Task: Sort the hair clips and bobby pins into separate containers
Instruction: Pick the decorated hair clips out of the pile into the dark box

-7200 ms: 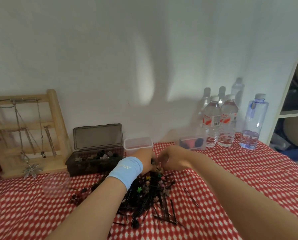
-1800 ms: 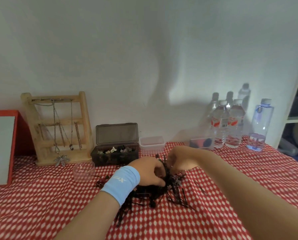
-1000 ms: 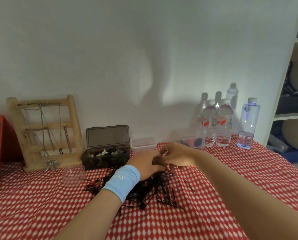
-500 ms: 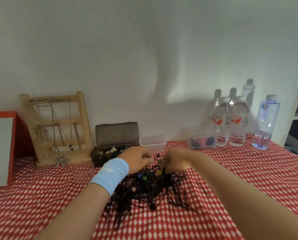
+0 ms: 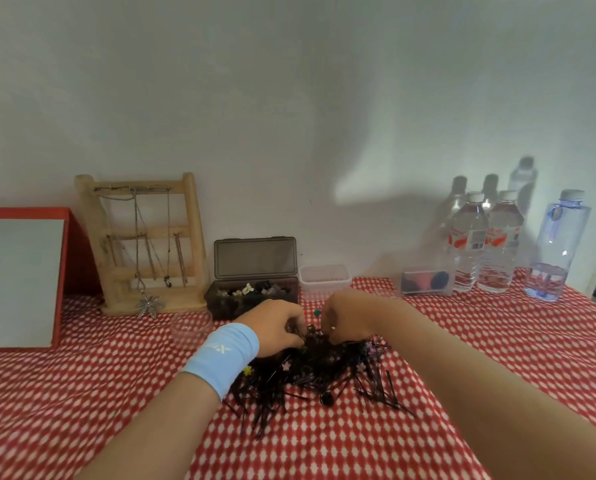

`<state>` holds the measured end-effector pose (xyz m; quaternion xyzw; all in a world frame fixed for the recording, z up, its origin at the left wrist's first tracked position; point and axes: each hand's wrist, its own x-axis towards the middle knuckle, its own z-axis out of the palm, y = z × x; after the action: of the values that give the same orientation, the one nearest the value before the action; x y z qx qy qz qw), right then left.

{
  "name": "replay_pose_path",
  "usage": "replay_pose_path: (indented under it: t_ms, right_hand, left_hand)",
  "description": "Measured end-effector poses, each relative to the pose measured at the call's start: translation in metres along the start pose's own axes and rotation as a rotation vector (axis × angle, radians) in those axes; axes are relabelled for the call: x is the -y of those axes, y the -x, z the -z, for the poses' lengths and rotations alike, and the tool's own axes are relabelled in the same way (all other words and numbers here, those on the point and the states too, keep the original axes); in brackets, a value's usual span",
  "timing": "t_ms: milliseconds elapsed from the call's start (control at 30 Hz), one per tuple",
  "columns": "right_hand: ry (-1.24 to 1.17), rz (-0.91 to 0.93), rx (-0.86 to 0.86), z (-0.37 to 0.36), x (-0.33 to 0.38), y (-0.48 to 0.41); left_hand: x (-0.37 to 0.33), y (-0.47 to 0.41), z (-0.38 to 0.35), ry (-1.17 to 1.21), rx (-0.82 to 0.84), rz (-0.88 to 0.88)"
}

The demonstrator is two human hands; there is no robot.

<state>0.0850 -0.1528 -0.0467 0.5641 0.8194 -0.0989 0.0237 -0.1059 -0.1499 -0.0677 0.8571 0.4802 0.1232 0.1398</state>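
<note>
A dark heap of bobby pins and small coloured hair clips point(image 5: 317, 372) lies on the red checked cloth in the middle. My left hand point(image 5: 276, 327), with a light blue wristband, rests on the heap's far edge, fingers curled into the pins. My right hand point(image 5: 345, 315) is beside it, fingers also curled down on the heap. What each hand pinches is hidden. Behind them stands an open dark box point(image 5: 251, 299) holding several clips, and a small clear tub point(image 5: 324, 277). A tiny green clip point(image 5: 318, 311) shows between the hands.
A wooden jewellery rack point(image 5: 144, 244) with chains and a red-framed mirror point(image 5: 19, 275) stand at back left. A clear round cup point(image 5: 191, 329) sits left of the heap. At back right are a clear box point(image 5: 426, 282) and three water bottles point(image 5: 497, 240).
Both hands have dropped closer together onto the far edge of the heap. The view has shifted slightly.
</note>
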Motion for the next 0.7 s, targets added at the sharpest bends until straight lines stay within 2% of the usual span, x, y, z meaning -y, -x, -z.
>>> replay_pose_path:
  t_ms: [67,133,233,433,500,700]
  right_hand:
    - [-0.098,0.057,-0.029,0.002,0.01,0.004]
    - [-0.143,0.102,0.08,0.004,0.021,0.007]
    - [-0.056,0.09,0.226,-0.001,0.027,0.005]
    - [-0.171,0.08,0.174,0.008,0.021,0.016]
    - [-0.173,0.046,0.139,0.011,0.02,0.018]
    - [-0.39,-0.01,0.088,0.022,0.019,0.015]
  left_hand:
    - [0.003,0.007,0.005,0.019,-0.054,0.008]
    - [0.005,0.013,0.009,0.04,-0.092,0.011]
    - [0.005,0.021,0.008,0.055,-0.051,0.012]
    - [-0.004,0.027,0.002,0.083,0.043,0.004]
    - [-0.006,0.026,0.004,0.072,0.009,0.004]
    - [-0.005,0.021,0.017,0.125,-0.085,0.0]
